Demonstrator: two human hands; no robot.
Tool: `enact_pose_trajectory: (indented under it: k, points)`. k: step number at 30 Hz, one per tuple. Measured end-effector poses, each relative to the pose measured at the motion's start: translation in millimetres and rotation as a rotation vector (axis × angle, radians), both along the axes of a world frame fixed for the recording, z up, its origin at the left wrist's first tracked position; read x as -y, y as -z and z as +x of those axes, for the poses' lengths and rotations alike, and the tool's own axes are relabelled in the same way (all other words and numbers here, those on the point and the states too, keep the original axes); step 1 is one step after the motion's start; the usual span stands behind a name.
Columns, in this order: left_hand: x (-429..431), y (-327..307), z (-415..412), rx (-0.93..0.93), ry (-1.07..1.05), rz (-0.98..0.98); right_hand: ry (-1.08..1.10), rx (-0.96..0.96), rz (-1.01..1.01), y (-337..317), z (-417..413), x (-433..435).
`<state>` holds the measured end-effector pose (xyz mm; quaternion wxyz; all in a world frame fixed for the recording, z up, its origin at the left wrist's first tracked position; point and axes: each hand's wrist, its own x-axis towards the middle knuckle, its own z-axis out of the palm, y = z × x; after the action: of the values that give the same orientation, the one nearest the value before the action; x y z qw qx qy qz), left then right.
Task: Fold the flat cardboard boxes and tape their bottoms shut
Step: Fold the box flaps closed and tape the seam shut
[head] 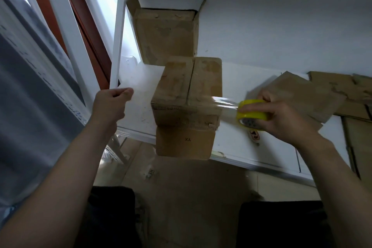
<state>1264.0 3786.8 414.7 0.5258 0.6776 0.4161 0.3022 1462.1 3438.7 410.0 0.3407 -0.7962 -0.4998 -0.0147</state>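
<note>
Your right hand [281, 116] has its fingers wrapped round the yellow tape roll [252, 111], strip stretched to the cardboard box [187, 90] at the table [251, 78] edge. Left hand [111, 104] is curled on nothing, so pulling could skid the box or wrinkle the tape

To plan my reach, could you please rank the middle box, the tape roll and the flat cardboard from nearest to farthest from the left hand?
1. Middle box, just right of the left hand.
2. Tape roll, beyond the box, held by the right hand.
3. Flat cardboard, at the far right.
</note>
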Motion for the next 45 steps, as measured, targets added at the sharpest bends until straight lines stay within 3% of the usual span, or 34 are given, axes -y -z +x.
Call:
enact_pose_trajectory:
  k: [11,25,33,38,42,43,45]
  points:
    - [2.8,27.3,-2.0,0.036,0.04,-0.158,0.093,0.104,-0.029,12.1,3.0,-6.8]
    - [2.0,50.4,28.2,-0.021,0.066,-0.263,0.153,-0.065,-0.177,34.3,18.0,-33.3]
    - [11.8,63.8,41.6,-0.032,0.092,-0.307,0.155,-0.014,-0.213,43.6,13.3,-57.5]
    - [14.9,68.6,46.1,-0.127,0.123,-0.102,0.216,0.016,-0.243,45.2,5.6,-64.4]
    - [9.4,67.3,46.9,-0.261,0.158,-0.146,0.253,0.025,-0.259,47.2,4.8,-66.6]
    - [9.6,65.8,46.6,-0.267,0.094,-0.047,0.248,0.019,-0.254,47.7,5.2,-66.9]
    - [19.3,58.5,45.0,-0.2,-0.05,0.367,0.235,0.017,-0.254,48.8,5.8,-67.1]
